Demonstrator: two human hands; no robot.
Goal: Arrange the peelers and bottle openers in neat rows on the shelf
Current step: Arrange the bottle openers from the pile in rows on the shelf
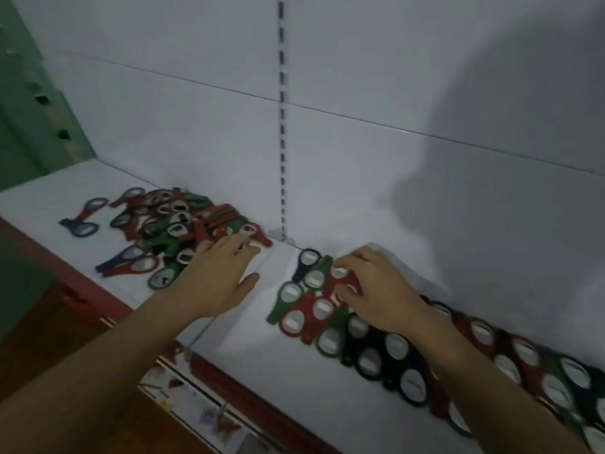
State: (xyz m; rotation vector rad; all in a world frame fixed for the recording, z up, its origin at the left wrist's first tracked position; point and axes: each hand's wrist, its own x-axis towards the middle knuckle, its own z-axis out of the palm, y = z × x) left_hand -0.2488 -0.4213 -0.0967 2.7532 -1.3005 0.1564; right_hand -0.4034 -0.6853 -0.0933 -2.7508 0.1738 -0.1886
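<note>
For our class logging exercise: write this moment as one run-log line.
left hand: open, at pile | right hand: pinches red opener | rows: unfinished

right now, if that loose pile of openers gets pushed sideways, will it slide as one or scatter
The pile would probably scatter: pieces lie crisscrossed and loose. Each looks flat and stiff, so likely slides on the smooth shelf rather than rolling.

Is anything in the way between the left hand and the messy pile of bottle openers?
Nothing visible. The left hand has its fingertips at the edge of the pile, only bare shelf beneath. The right hand grips a red bottle opener in the row.
</note>
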